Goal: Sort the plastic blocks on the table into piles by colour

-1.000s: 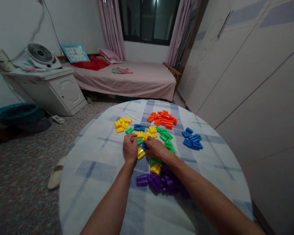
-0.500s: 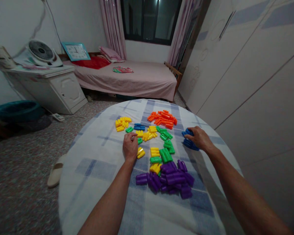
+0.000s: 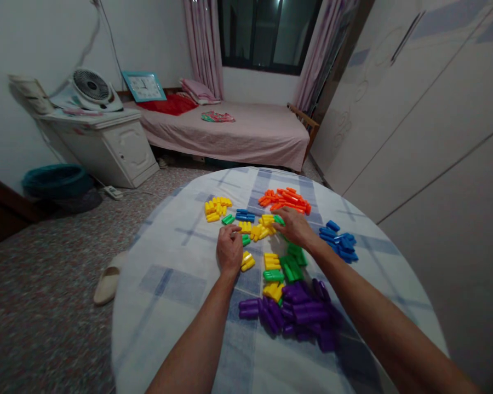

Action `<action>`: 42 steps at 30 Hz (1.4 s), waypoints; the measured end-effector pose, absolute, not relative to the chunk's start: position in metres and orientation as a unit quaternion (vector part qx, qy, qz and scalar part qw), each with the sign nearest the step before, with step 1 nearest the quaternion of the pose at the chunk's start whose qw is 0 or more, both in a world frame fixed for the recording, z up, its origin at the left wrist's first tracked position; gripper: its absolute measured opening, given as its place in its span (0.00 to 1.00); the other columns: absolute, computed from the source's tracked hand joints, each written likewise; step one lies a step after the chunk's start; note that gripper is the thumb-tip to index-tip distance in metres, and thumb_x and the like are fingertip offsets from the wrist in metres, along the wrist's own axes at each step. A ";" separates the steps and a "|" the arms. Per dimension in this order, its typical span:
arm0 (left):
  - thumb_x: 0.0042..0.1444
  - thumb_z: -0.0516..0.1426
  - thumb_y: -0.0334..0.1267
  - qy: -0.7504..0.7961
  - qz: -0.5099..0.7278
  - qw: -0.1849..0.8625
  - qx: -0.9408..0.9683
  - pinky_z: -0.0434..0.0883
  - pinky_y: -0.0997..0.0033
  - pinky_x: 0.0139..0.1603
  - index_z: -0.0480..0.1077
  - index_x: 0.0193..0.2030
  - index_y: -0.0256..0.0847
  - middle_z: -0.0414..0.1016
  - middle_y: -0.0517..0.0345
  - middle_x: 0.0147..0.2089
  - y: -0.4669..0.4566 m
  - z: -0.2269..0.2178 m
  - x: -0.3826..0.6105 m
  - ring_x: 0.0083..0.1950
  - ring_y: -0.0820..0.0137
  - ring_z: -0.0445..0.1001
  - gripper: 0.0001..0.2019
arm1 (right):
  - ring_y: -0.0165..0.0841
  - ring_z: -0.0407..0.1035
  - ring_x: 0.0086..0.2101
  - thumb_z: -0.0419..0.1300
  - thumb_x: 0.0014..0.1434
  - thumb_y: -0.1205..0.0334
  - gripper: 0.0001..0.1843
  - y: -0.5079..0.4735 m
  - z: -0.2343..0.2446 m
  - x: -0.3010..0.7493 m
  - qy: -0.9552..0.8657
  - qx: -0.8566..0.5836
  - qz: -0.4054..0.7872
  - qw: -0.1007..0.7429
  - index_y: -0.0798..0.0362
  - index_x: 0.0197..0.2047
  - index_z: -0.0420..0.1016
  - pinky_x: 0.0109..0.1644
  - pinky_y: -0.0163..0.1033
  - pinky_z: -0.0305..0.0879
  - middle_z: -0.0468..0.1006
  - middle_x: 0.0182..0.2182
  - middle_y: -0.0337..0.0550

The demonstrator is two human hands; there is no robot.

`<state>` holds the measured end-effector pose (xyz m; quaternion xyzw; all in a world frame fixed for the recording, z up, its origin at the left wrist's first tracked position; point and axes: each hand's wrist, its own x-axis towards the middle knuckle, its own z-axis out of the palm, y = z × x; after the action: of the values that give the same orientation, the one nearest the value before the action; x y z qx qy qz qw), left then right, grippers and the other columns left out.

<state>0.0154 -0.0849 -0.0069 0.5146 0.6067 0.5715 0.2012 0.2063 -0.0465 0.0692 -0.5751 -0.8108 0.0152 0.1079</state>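
Observation:
My left hand rests on the table with its fingers curled, the fingertips beside a yellow block. What lies inside the curl is hidden. A green block and another yellow block are close to its right side. Over the middle of the table, my right hand has thumb and forefinger around a small green block, next to a cluster of yellow blocks. Its forearm passes above more green blocks and a purple heap. The blocks look like joined plastic tubes.
Orange blocks are heaped at the table's far side, blue blocks at the right, a yellow group at the far left. Two-tone checked cloth covers the round table. A bed and wardrobe stand beyond.
My right hand has left the blue heap and moved left to the green and yellow blocks. The left hand stays where it was. The whole view has shifted slightly.

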 end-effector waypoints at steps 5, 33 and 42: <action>0.50 0.50 0.26 0.603 0.574 0.206 0.514 0.69 0.62 0.54 0.71 0.35 0.42 0.70 0.55 0.43 -0.085 -0.006 0.016 0.49 0.67 0.71 0.11 | 0.41 0.64 0.50 0.56 0.59 0.63 0.24 -0.018 0.065 0.147 -0.835 -0.548 0.005 0.047 0.49 0.59 0.64 0.50 0.42 0.60 0.69 0.53 0.50; 0.49 0.50 0.30 0.589 0.590 0.213 0.510 0.70 0.57 0.53 0.72 0.34 0.42 0.69 0.54 0.42 -0.081 -0.011 0.012 0.48 0.64 0.72 0.11 | 0.43 0.69 0.41 0.52 0.58 0.54 0.21 -0.085 0.088 0.308 -0.644 -0.760 -0.067 0.057 0.54 0.51 0.70 0.40 0.42 0.61 0.73 0.45 0.54; 0.47 0.50 0.31 0.578 0.604 0.174 0.521 0.70 0.61 0.49 0.72 0.33 0.41 0.71 0.54 0.39 -0.082 -0.016 0.006 0.46 0.64 0.72 0.11 | 0.39 0.65 0.46 0.48 0.56 0.55 0.22 -0.117 0.032 0.351 -0.442 -0.771 -0.062 0.453 0.57 0.49 0.71 0.52 0.43 0.59 0.73 0.45 0.52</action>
<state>0.0062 -0.0819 -0.0163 0.5207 0.5776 0.6041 0.1741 0.3508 -0.1175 0.0319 -0.7713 -0.4423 -0.0620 0.4535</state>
